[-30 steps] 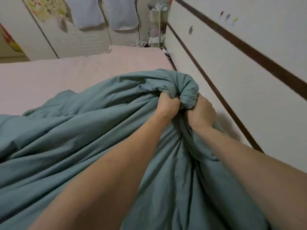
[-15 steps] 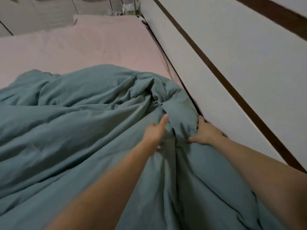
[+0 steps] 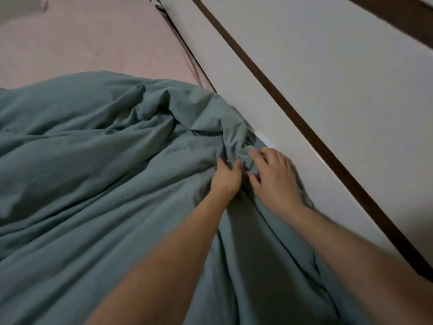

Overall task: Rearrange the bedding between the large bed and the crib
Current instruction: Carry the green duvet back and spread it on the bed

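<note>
White wall (image 3: 328, 78) down the right side, crossed by a dark brown strip (image 3: 293, 118) running diagonally from top centre to the lower right edge. Pink-sheeted bed (image 3: 93, 38) filling the rest, bare pink across the far part, mattress edge pushed right up against the wall.

Big teal duvet (image 3: 93, 184) spread over the near part of the bed, covering everything from the left edge to the wall side. Rumpled and creased all over, deepest folds bunched up at the wall-side edge of the bed, roughly mid-frame. Far hem of it lying in a soft curve across the pink sheet.

Two bare forearms coming up from the bottom edge, both aimed at that bunched spot by the wall.

Left hand (image 3: 226, 175) resting on the duvet, thumb and fingers reaching up into a fold, fingers fairly straight and a bit apart; can't really tell if any fabric is actually pinched. Right hand (image 3: 274, 174) just beside it, closer to the wall, palm down on the duvet, fingers slightly curled with the tips dug into the crumpled cloth. A bit motion-blurred, so hard to call a proper grip there either.
</note>
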